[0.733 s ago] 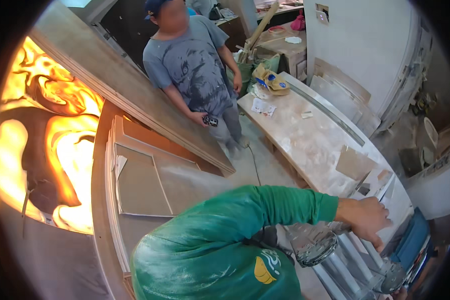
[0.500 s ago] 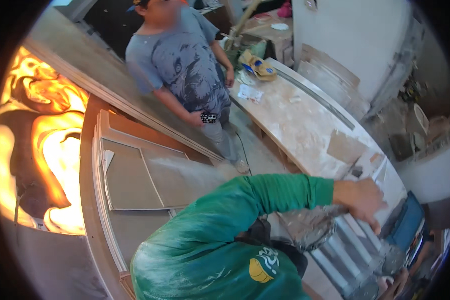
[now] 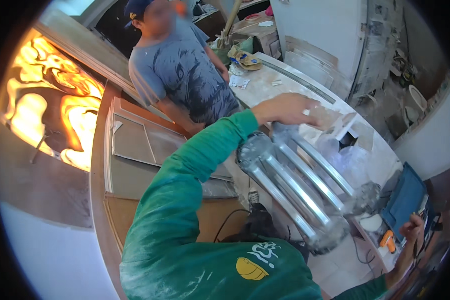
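My left hand [image 3: 291, 109], in a green sleeve, grips the upper end of a metal fixture [image 3: 297, 195], partly hiding the grip. The fixture has several parallel silver tubes between faceted, clear-looking end pieces and hangs tilted beside the workbench. Behind it lie a crumpled clear plastic bag [image 3: 355, 157] and board offcuts. At the lower right, my right hand [image 3: 412, 232] is raised with curled fingers, apart from the fixture; what they hold is unclear. It is near a blue case [image 3: 402, 192] and an orange tool [image 3: 387, 241].
A person [image 3: 180, 80] in a grey T-shirt stands ahead beside the long dusty workbench [image 3: 305, 90]. Leaning sheet boards [image 3: 135, 145] and a glowing orange-and-yellow swirled panel [image 3: 55, 105] are on the left. A white wall [image 3: 320, 25] and clutter stand at the right; a cable runs on the floor.
My left hand has risen forward and leftward with the fixture. My right hand has come up, apart from the fixture's lower end. A plastic bag now shows behind it.
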`<move>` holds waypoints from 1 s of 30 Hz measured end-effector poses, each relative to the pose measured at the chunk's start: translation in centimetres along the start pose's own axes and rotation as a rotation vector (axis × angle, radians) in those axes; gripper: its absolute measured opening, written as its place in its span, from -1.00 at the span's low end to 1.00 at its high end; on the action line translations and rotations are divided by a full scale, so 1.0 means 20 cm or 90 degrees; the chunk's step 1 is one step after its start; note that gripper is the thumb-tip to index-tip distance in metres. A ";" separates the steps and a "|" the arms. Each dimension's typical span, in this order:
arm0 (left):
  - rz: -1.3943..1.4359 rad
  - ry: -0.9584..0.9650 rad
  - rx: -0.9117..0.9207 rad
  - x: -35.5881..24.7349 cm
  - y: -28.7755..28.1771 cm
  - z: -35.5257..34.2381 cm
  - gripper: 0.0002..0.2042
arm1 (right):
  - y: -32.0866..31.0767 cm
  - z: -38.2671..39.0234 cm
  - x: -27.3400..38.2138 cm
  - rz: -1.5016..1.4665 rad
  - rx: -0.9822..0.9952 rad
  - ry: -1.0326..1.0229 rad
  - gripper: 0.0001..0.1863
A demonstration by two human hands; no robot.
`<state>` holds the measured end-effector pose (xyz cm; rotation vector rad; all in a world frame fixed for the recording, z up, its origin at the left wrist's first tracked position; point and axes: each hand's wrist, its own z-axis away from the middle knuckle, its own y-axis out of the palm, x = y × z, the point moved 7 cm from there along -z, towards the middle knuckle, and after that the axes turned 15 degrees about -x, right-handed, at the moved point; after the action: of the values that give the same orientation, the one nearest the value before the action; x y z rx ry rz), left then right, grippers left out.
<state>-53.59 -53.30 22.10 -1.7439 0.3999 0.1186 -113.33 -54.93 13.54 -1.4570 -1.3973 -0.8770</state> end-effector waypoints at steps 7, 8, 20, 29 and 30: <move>0.089 -0.138 -0.020 0.06 0.15 -0.10 -0.24 | -0.07 0.35 0.00 0.072 -0.149 0.184 -0.49; 0.078 -0.140 -0.007 0.06 0.14 -0.06 -0.28 | -0.04 0.36 0.01 0.124 -0.103 0.169 -0.48; 0.087 -0.121 0.111 -0.03 0.15 -0.08 -0.35 | -0.48 0.84 0.24 0.075 -0.245 0.350 -0.45; -0.011 0.006 -0.340 -1.26 -0.43 0.02 -0.35 | -1.39 0.70 -0.04 0.079 -0.251 0.283 -0.55; -0.005 0.018 -0.361 -1.39 -0.41 0.01 -0.33 | -1.51 0.73 -0.05 0.097 -0.265 0.304 -0.55</move>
<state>-76.78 -46.20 37.82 -2.3074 0.4031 0.2172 -144.68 -43.11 11.71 -1.4978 -0.7682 -1.3651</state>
